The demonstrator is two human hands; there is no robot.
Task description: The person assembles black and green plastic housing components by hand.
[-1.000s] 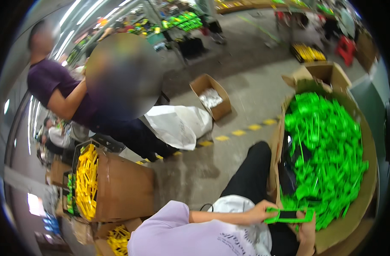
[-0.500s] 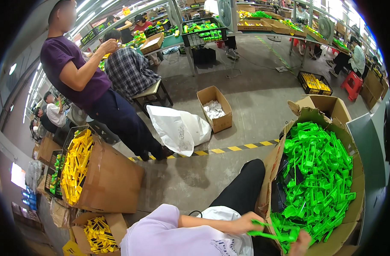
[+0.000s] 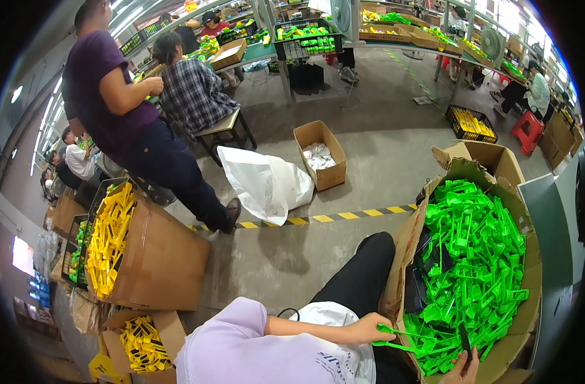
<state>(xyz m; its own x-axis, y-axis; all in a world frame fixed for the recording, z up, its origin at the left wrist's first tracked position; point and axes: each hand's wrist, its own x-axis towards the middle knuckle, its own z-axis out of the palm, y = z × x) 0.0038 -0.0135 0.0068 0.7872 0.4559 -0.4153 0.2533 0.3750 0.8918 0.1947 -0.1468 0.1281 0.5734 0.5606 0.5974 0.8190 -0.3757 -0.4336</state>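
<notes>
My left hand (image 3: 369,329) is closed on the end of a long, thin green plastic part (image 3: 400,334), whose far end reaches over the near side of a big cardboard box (image 3: 528,339). Inside that box lies a heap of similar green plastic parts (image 3: 475,249). My right hand (image 3: 461,370), low at the box's near edge, pinches a narrow black strip (image 3: 464,337) that points upward. Several flat black pieces (image 3: 415,291) rest along the box's left inner side.
To the left stand a large carton (image 3: 161,256) of yellow plastic parts and a smaller box (image 3: 170,326) of yellow-and-black ones. Ahead are a white sack (image 3: 263,185), an open box (image 3: 334,173) with white scraps, and a standing person (image 3: 113,96). A green board (image 3: 548,224) borders the right.
My right hand has come away from the green part and now holds a black strip. My left hand keeps the green part. The standing person has turned away.
</notes>
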